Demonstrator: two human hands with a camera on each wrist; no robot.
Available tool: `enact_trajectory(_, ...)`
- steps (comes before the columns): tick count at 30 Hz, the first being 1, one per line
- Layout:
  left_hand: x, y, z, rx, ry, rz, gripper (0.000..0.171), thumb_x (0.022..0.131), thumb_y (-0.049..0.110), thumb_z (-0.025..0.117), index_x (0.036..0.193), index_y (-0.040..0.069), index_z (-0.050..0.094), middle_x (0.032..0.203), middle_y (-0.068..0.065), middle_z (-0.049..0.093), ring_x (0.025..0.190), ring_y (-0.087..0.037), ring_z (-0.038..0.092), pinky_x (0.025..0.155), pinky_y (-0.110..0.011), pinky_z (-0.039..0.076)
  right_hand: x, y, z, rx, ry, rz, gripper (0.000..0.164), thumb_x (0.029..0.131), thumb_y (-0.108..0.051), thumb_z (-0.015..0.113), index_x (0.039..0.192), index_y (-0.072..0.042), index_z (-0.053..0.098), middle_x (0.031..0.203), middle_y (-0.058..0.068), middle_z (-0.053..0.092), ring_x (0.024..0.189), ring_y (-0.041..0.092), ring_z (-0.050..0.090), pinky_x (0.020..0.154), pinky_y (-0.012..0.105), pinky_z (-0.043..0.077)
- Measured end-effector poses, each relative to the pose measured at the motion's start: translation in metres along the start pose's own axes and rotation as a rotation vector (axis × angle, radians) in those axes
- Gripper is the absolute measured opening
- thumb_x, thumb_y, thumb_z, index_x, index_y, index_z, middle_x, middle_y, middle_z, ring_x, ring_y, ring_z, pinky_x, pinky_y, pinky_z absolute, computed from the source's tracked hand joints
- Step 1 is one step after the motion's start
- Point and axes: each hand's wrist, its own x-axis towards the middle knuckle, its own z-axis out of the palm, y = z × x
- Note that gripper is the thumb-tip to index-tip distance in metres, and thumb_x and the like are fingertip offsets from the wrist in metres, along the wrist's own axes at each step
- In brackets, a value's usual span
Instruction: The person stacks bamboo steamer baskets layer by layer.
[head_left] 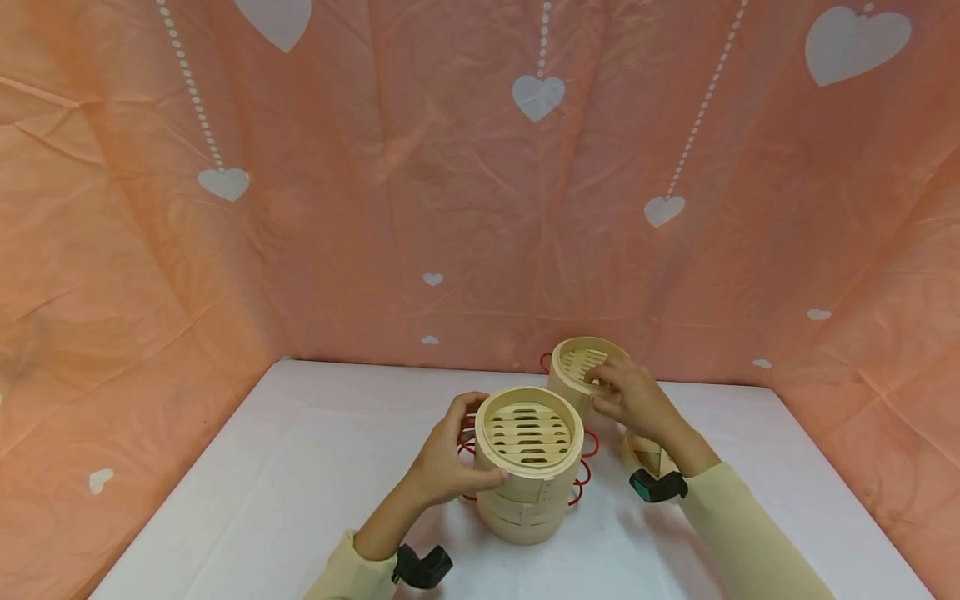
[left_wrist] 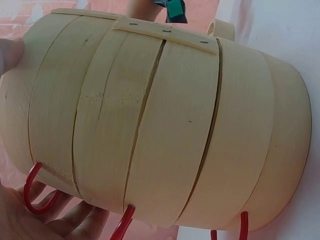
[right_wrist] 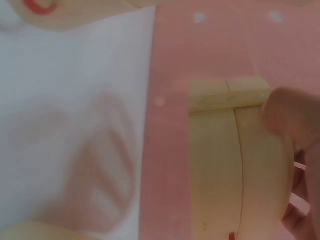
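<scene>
A stack of round bamboo steamers (head_left: 522, 510) with red loop handles stands upright, its slatted top tier facing up. My left hand (head_left: 437, 465) grips this stack near the top, thumb on the front wall and fingers round the far left side. In the left wrist view, the tiers (left_wrist: 175, 130) show narrow gaps between them. Behind and to the right is another bamboo steamer (head_left: 564, 388), also slatted inside. My right hand (head_left: 637, 402) pinches its near right rim, thumb outside and fingers over the top. Its lower part is hidden behind the front stack.
A small round bamboo piece (head_left: 643, 454) with a woven surface lies under my right wrist, partly covered by it. White cloth (head_left: 300, 467) covers the table. A pink sheet with white hearts (head_left: 465, 208) hangs close behind and along both sides.
</scene>
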Motion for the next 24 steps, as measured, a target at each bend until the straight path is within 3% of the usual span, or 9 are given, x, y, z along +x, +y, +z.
enact_trajectory(6,0.000,0.000,0.000,0.010,0.004,-0.003,0.090,0.061,0.025,0.088,0.136,0.014,0.040,0.126,-0.003,0.057,0.113,-0.018,0.058,0.093,-0.030,0.050,0.004,-0.008,-0.011,-0.041,0.029,-0.005,0.021,0.075,-0.011,0.073,0.096,-0.013,0.067,0.084,-0.003,0.055,0.081,0.014,0.048,0.073,0.035,0.035)
enact_trajectory(14,-0.001,0.002,0.000,0.020,0.008,0.010,0.090,0.061,0.024,0.088,0.137,0.014,0.040,0.127,-0.004,0.057,0.112,-0.018,0.059,0.093,-0.030,0.051,0.009,-0.018,-0.023,-0.047,0.107,-0.079,0.022,0.073,-0.009,0.073,0.095,-0.011,0.067,0.085,-0.001,0.058,0.082,0.016,0.050,0.077,0.043,0.039)
enact_trajectory(24,0.000,0.002,0.000,0.018,0.009,0.014,0.090,0.061,0.023,0.088,0.136,0.014,0.041,0.125,-0.004,0.058,0.109,-0.018,0.060,0.092,-0.028,0.051,0.014,-0.028,-0.030,-0.042,0.199,-0.146,0.024,0.070,-0.006,0.073,0.093,-0.010,0.067,0.083,-0.001,0.057,0.081,0.017,0.048,0.075,0.041,0.037)
